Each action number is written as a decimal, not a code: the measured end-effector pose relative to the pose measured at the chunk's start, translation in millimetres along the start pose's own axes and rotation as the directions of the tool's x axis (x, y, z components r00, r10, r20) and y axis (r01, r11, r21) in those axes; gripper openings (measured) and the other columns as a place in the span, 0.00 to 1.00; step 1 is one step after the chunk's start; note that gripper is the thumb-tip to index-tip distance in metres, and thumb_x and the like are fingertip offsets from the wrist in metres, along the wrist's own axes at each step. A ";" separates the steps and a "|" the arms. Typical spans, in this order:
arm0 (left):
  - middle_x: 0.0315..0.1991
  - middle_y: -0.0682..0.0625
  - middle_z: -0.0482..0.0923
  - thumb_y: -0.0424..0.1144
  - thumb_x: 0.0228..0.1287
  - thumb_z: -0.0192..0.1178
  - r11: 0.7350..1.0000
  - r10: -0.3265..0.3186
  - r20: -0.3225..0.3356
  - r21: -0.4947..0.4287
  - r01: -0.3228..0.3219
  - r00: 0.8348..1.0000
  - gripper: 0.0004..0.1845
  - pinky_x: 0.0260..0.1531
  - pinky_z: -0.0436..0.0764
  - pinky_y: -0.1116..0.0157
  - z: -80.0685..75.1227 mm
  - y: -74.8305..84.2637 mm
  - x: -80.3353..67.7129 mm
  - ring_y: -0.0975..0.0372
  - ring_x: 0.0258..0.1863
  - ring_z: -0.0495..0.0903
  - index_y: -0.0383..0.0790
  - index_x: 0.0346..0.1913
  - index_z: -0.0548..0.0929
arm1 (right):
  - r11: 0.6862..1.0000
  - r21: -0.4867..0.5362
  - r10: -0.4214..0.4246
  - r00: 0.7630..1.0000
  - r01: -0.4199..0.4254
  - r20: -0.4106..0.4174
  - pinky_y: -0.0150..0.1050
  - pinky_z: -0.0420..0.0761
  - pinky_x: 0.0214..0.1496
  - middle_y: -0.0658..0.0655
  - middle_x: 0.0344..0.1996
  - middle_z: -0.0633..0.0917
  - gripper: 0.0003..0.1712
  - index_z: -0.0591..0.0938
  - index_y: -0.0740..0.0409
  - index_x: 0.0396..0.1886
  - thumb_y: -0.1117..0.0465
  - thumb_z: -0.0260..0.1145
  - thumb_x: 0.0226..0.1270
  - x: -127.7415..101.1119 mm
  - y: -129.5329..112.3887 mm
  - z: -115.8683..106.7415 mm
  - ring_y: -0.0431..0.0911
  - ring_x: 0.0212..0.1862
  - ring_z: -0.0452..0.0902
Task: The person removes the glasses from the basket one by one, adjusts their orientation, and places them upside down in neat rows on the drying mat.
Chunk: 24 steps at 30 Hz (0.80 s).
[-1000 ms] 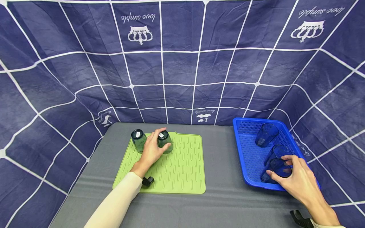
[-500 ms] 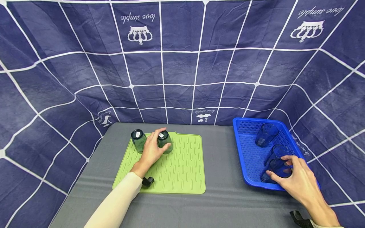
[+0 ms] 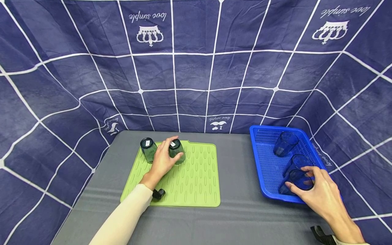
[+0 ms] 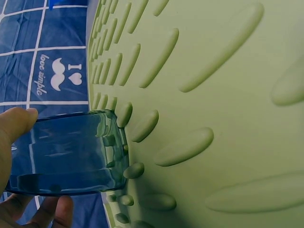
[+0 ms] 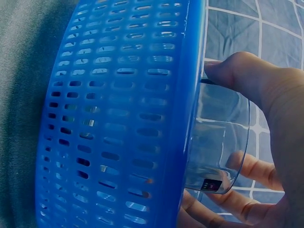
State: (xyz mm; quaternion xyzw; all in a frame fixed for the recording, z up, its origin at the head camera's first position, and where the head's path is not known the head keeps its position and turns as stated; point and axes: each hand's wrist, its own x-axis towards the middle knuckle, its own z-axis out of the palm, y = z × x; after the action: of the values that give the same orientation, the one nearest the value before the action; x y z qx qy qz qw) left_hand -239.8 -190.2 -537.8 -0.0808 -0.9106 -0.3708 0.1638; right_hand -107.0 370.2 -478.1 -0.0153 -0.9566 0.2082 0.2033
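Note:
My left hand point(image 3: 163, 159) grips an upside-down blue glass point(image 3: 176, 152) standing on the green ribbed mat point(image 3: 196, 183). The left wrist view shows that glass point(image 4: 71, 154) mouth-down on the mat point(image 4: 213, 95), with my thumb and fingers round it. A second upside-down glass point(image 3: 148, 150) stands just left of it. My right hand point(image 3: 318, 190) grips the nearest glass point(image 3: 298, 181) in the blue basket point(image 3: 266, 163). In the right wrist view this glass point(image 5: 221, 142) rises above the basket wall point(image 5: 123, 123), fingers curled round it. Two more glasses point(image 3: 284, 143) stand farther back in the basket.
The mat and basket lie on a grey table point(image 3: 235, 217). A dark blue cloth with white grid lines point(image 3: 196, 68) hangs behind and on both sides. Bare table lies between mat and basket and along the front edge.
Nothing has moved apart from a slight shift of the head camera; both hands keep their hold on their glasses.

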 end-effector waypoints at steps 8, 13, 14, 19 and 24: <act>0.69 0.37 0.87 0.43 0.70 0.86 1.000 -0.007 0.007 -0.004 0.007 1.000 0.43 0.75 0.81 0.33 -0.9 1.6 -0.1 0.34 0.72 0.83 0.56 0.83 0.77 | 1.000 0.005 -0.015 1.000 0.015 -0.020 0.45 0.74 0.38 0.67 0.46 0.90 0.47 0.87 0.57 0.63 0.44 0.97 0.45 -0.5 -3.0 -2.6 0.39 0.36 0.85; 0.70 0.37 0.87 0.42 0.69 0.86 1.000 -0.003 0.004 -0.005 0.003 1.000 0.43 0.75 0.81 0.32 -1.5 2.3 0.0 0.34 0.72 0.83 0.56 0.83 0.77 | 0.999 0.007 -0.036 0.998 0.037 -0.051 0.41 0.72 0.38 0.66 0.46 0.92 0.49 0.89 0.57 0.66 0.44 0.98 0.43 0.0 -7.0 -5.0 0.34 0.36 0.84; 0.70 0.37 0.87 0.42 0.69 0.86 1.000 -0.004 0.003 -0.004 0.004 1.000 0.43 0.74 0.81 0.32 -1.7 2.4 0.1 0.34 0.71 0.84 0.56 0.83 0.77 | 0.999 0.007 -0.040 0.998 0.040 -0.054 0.41 0.72 0.38 0.66 0.46 0.92 0.50 0.89 0.57 0.67 0.44 0.98 0.43 0.3 -7.7 -5.5 0.31 0.35 0.83; 0.70 0.37 0.87 0.42 0.69 0.86 1.000 -0.004 0.006 -0.002 0.004 1.000 0.43 0.74 0.82 0.33 -2.1 3.0 0.2 0.33 0.71 0.84 0.54 0.84 0.78 | 0.999 0.002 -0.045 0.997 0.046 -0.064 0.39 0.73 0.39 0.66 0.48 0.89 0.51 0.90 0.60 0.68 0.44 0.97 0.43 0.8 -12.2 -7.8 0.34 0.34 0.86; 0.70 0.37 0.87 0.42 0.69 0.86 1.000 -0.002 0.008 -0.004 0.002 1.000 0.43 0.75 0.81 0.32 -2.0 2.8 -0.6 0.33 0.73 0.83 0.54 0.83 0.78 | 0.999 0.006 -0.052 0.995 0.053 -0.086 0.42 0.72 0.41 0.66 0.46 0.87 0.49 0.91 0.63 0.66 0.45 0.97 0.44 0.9 -18.0 -9.5 0.62 0.43 0.88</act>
State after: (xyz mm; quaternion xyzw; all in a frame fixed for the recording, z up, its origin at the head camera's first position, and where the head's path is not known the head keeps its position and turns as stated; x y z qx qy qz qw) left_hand -238.1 -189.6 -534.9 -0.0816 -0.9106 -0.3724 0.1595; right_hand -103.1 357.7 -462.6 0.0019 -0.9462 0.2061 0.2495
